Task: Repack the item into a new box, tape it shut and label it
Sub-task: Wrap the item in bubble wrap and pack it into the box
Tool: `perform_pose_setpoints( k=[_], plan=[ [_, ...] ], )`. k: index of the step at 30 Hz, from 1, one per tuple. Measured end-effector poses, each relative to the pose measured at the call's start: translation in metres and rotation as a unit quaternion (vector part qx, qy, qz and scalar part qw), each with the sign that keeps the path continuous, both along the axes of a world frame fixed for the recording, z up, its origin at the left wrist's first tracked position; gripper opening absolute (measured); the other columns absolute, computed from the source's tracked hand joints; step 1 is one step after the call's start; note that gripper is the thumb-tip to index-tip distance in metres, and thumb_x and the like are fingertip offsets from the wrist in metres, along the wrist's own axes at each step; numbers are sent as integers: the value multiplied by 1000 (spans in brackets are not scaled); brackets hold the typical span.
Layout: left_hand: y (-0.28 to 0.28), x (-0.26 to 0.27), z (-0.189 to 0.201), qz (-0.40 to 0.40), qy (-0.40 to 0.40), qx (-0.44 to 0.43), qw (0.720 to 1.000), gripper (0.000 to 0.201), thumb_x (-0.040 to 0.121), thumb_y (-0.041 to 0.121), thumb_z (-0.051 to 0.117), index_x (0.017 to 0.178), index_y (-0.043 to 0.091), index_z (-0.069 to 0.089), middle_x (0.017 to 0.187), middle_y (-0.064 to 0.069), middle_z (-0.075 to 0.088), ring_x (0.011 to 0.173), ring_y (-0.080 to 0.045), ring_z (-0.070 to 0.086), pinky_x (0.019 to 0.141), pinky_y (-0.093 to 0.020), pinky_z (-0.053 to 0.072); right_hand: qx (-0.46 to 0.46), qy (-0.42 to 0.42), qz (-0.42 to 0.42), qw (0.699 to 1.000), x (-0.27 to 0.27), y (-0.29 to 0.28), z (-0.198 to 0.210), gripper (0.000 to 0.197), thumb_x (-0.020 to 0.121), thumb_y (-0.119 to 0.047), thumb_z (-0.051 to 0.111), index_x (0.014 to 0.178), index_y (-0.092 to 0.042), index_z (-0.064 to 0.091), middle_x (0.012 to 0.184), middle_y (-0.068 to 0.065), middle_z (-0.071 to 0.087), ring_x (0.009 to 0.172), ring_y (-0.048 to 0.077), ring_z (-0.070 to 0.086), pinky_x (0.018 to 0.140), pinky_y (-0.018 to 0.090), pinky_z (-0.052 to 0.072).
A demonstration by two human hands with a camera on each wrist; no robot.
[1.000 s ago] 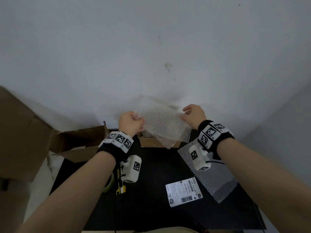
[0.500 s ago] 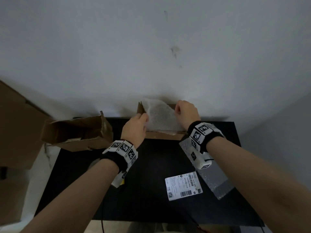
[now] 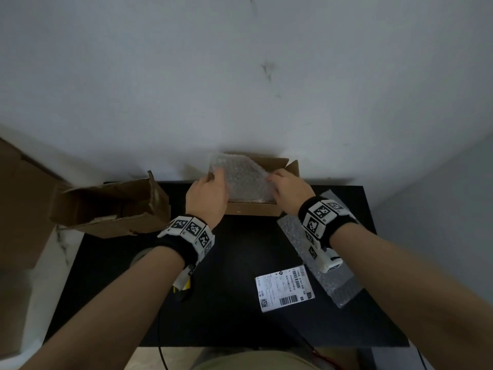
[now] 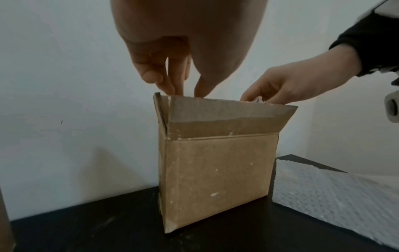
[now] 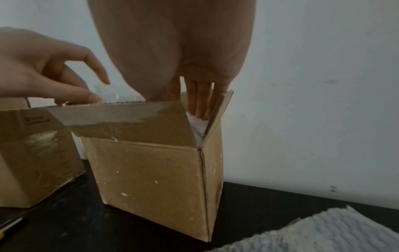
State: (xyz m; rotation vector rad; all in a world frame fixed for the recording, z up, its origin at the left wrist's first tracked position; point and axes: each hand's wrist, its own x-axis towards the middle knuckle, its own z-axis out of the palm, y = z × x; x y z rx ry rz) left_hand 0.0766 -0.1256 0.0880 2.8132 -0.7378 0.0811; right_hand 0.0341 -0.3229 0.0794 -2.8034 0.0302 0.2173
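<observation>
**Bubble-wrapped item going down into the open box**

The left hand (image 3: 206, 198) pinches the left edge of the bubble-wrap bundle (image 3: 240, 180) between thumb and fingers; its fingertips (image 4: 170, 87) point down, close together, just inside the box's left corner. The right hand (image 3: 289, 193) has its fingers (image 5: 198, 102) straight and pressed side by side, reaching down inside the right end of the new box (image 3: 253, 208), against the wrap. Whether its thumb also grips the bundle I cannot tell.

The bundle sits partly in the box's mouth, its upper part rising above the near flap (image 4: 224, 119), leaning toward the wall. The box stands upright at the back of the black table (image 3: 226, 276), flaps up.

To seat it well, I judge both hands should lower together so the bundle stays level, with the fingertips guiding the wrap's corners past the side flaps rather than catching on them. The wrap is soft and springy, so a light press once it is down would probably help the flaps close flat later. The box is light and could slide toward the wall or tip if pushed from one side only.

Around it: the old box (image 3: 112, 206) lies on its side to the left, a spare bubble-wrap sheet (image 3: 330, 279) lies on the right, and the shipping label (image 3: 284, 288) waits near the front. A yellow-handled tool (image 5: 8, 226) lies by the left wrist.
</observation>
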Motion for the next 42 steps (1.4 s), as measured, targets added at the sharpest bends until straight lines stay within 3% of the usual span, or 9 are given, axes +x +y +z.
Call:
perform_pose_setpoints(
  k=[4, 8, 16, 21, 25, 31, 35, 38, 42],
  plan=[
    [-3, 11, 0, -39, -59, 67, 995, 53, 78, 16, 66, 128, 6, 49, 120, -19, 54, 104, -34, 53, 84, -43, 46, -26, 23, 0, 999, 3, 2, 0, 40, 92, -9, 47, 131, -10, 48, 136, 11, 45, 123, 27, 46, 101, 39, 39],
    [-8, 15, -2, -39, -6, 66, 997, 41, 94, 29, 42, 127, 5, 51, 147, -19, 33, 134, -33, 32, 107, -44, 30, -31, 34, 0, 999, 3, 1, 0, 39, 93, -11, 47, 132, -7, 48, 141, 13, 40, 128, 28, 41, 104, 40, 37],
    [-13, 20, -17, -67, -1, 107, 992, 37, 92, 25, 43, 124, 8, 50, 130, -11, 52, 120, -27, 48, 105, -39, 32, -61, -49, 15, 997, -4, 7, -2, 30, 89, -7, 53, 118, -2, 56, 126, 13, 45, 113, 26, 46, 95, 32, 41],
    [-16, 23, -18, -90, -9, 161, 983, 45, 89, 38, 44, 126, 11, 47, 128, -10, 55, 120, -25, 49, 109, -36, 26, 27, 10, -90, 996, -2, 12, -5, 41, 99, -33, 38, 126, -4, 48, 134, 13, 45, 118, 28, 49, 96, 39, 43],
    [-17, 19, -21, -118, 9, 190, 975, 53, 87, 40, 48, 131, 11, 39, 126, -14, 56, 119, -28, 50, 113, -37, 21, 42, -39, -132, 990, -2, 13, -7, 47, 97, -42, 40, 123, -5, 51, 128, 13, 47, 115, 26, 49, 93, 37, 45],
    [-19, 18, -22, -101, 151, 149, 972, 60, 90, 35, 47, 142, 15, 24, 140, -20, 40, 129, -36, 40, 113, -42, 28, 26, 27, -118, 992, 2, 10, -10, 53, 86, -25, 62, 132, -7, 43, 138, 11, 37, 122, 28, 44, 96, 38, 42],
    [-19, 28, -22, -74, 195, 104, 973, 58, 90, 34, 49, 139, 12, 27, 132, -18, 49, 123, -34, 45, 106, -38, 36, 1, 47, -96, 994, 6, 5, -7, 57, 87, -19, 60, 138, -8, 37, 145, 11, 34, 127, 28, 41, 101, 36, 38],
    [-16, 34, -23, -64, 226, 99, 967, 59, 94, 35, 44, 140, 5, 23, 116, -16, 62, 121, -29, 49, 109, -30, 26, -11, 66, -66, 996, 8, 0, -6, 57, 89, -18, 56, 140, -7, 34, 149, 11, 31, 132, 27, 37, 106, 34, 32],
    [-9, 37, -21, -78, 228, 37, 970, 42, 94, 31, 47, 129, 8, 42, 125, -13, 56, 119, -27, 48, 105, -33, 31, 75, 50, -71, 993, 7, -10, -5, 52, 89, -14, 56, 137, -8, 39, 146, 11, 36, 129, 27, 41, 104, 30, 33]
  ],
)
